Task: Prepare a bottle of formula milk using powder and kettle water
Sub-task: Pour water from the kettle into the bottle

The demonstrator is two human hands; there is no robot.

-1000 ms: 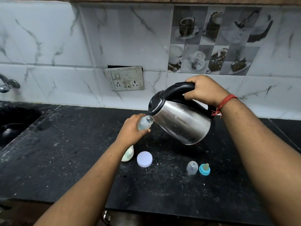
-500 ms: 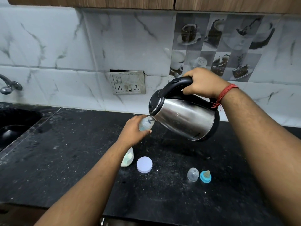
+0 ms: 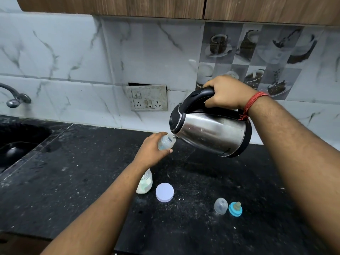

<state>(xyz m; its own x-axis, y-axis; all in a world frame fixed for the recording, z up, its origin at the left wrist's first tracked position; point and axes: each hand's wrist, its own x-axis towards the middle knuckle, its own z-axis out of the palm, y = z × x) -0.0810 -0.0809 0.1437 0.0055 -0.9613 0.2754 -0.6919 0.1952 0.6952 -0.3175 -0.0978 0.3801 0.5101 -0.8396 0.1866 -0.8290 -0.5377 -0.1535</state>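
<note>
The left hand (image 3: pixel 150 153) gripped the small clear bottle (image 3: pixel 166 143), raised off the counter. Just beyond it, the steel kettle (image 3: pixel 211 132), held by the right hand (image 3: pixel 227 92), was tipped further than before, spout at the bottle's mouth.

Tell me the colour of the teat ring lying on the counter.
Blue, with a pale teat; the teat ring shows in the head view.

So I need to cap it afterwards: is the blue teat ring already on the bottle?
No, the blue teat ring lies on the counter.
</note>
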